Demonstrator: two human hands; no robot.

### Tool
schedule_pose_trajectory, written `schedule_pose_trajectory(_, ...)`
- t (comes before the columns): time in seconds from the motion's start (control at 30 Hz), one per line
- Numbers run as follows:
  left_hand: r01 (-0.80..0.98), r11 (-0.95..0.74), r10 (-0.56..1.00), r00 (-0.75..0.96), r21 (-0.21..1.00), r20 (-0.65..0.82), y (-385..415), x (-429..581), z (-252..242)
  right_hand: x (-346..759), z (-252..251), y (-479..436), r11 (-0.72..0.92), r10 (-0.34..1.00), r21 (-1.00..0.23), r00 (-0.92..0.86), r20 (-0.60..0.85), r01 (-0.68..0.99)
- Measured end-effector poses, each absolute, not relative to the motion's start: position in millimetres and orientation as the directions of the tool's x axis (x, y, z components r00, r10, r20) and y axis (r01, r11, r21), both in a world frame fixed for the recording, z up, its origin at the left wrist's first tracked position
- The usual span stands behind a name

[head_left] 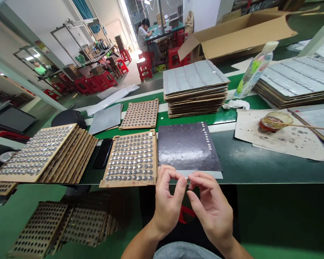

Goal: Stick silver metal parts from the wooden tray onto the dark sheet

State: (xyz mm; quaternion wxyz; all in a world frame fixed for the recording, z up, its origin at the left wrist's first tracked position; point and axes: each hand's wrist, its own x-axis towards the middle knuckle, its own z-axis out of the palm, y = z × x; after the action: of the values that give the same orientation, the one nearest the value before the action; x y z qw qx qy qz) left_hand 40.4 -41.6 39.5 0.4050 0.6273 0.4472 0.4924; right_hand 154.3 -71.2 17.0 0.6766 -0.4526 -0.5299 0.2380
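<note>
My left hand (pixel 167 203) is closed in a pinch, thumb and index fingertip together on a small shiny metal piece (pixel 187 178). The piece is mostly hidden by the fingers. My right hand (pixel 212 210) faces it with curled fingers, its index fingertip at the piece and its thumb apart below. Just beyond the hands lies a dark glossy sheet (pixel 182 145), with a column of small metal pieces (pixel 206 136) along its right side. Left of it, a wooden tray (pixel 132 183) carries rows of round metal parts, some topped with a shiny piece.
More filled boards lean in a stack (pixel 67 158) at the left, near a black phone (pixel 102 154). Behind the sheet stands a pile of grey cards (pixel 196 81). A bottle (pixel 255 70) and a dish of reddish-brown liquid with a stick (pixel 274 122) are at the right. Another person (pixel 145 36) sits far back.
</note>
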Motion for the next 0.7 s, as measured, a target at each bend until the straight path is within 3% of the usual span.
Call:
schedule_pose_trajectory(0.27, 0.287, -0.417, 0.906, 0.059, 0.862, 0.418, -49.0, 46.8, 36.1, 151.2, 23.3, -67.8, 0.475, 0.757, -0.864, 0.422, 0.498, 0.166)
schedule_pose_trajectory(0.7, 0.202, -0.298, 0.954, 0.035, 0.933, 0.297, -48.5, 46.9, 30.8, 148.8, 30.2, -70.4, 0.392, 0.805, -0.919, 0.497, 0.324, -0.035)
